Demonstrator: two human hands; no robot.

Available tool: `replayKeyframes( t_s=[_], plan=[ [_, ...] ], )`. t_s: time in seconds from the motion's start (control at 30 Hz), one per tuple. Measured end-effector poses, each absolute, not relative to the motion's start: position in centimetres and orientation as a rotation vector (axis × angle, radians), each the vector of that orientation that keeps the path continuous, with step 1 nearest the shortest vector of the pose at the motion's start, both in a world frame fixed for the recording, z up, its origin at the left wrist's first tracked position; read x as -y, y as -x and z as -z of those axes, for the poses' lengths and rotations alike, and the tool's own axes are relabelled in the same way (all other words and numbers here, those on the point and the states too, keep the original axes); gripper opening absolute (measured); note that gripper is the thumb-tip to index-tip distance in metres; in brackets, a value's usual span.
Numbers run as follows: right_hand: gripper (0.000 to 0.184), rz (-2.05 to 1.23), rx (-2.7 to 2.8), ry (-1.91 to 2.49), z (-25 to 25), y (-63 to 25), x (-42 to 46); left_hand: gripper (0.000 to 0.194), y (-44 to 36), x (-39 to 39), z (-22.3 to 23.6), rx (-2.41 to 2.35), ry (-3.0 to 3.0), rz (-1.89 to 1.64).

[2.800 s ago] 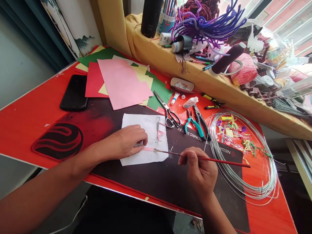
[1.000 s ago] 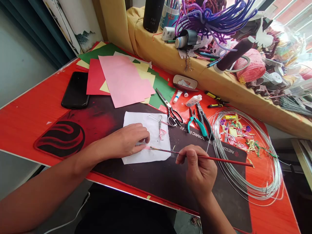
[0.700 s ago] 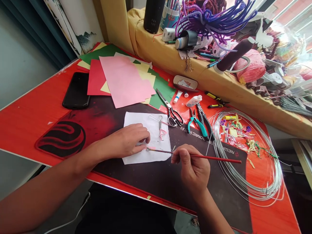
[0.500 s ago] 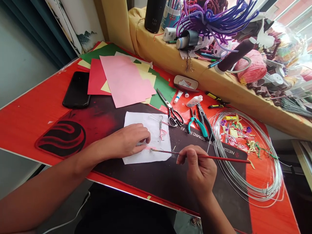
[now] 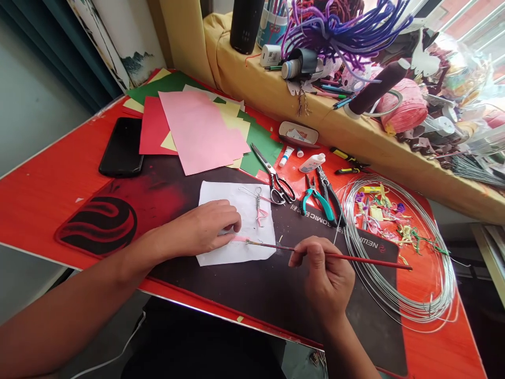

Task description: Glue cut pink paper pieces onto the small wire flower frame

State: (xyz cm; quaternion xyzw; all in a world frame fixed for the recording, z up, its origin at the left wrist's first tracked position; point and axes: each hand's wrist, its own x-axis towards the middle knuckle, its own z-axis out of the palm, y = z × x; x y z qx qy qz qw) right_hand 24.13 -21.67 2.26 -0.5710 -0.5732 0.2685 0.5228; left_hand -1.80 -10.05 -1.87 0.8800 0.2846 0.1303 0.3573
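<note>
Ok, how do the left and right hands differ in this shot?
The left hand lies palm down on the white paper, while the right hand sits beyond the paper's edge, above the dark desk mat. The left hand rests on a pink strip; the right hand pinches a red-handled paintbrush. Both hands are bare.

A paper sheet (image 5: 260,255) lies on the desk mat (image 5: 244,295), scissors (image 5: 272,179) behind it, a wire coil (image 5: 347,242) to its right.
</note>
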Motion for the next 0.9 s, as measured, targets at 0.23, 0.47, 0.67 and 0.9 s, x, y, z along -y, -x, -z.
replayKeyframes(
  t_s=[0.23,0.47,0.67,0.9],
  plan=[
    [0.035,-0.707,1.062,1.343,-1.4,-25.4,22.5,0.016,2.0,9.8,1.8,-0.732,-2.231,-0.333],
    [0.034,-0.762,0.963,1.254,-1.4,-25.7,22.7,0.012,1.7,10.8,1.4,-0.777,-2.392,-0.280],
    [0.038,-0.808,0.921,1.284,-1.3,-26.0,23.3,0.009,0.9,11.5,0.7,-0.887,-2.551,-0.167],
    [0.038,-0.867,0.904,1.297,-0.7,-26.1,23.9,0.012,0.5,12.1,0.8,-1.031,-2.718,-0.144]
  ],
)
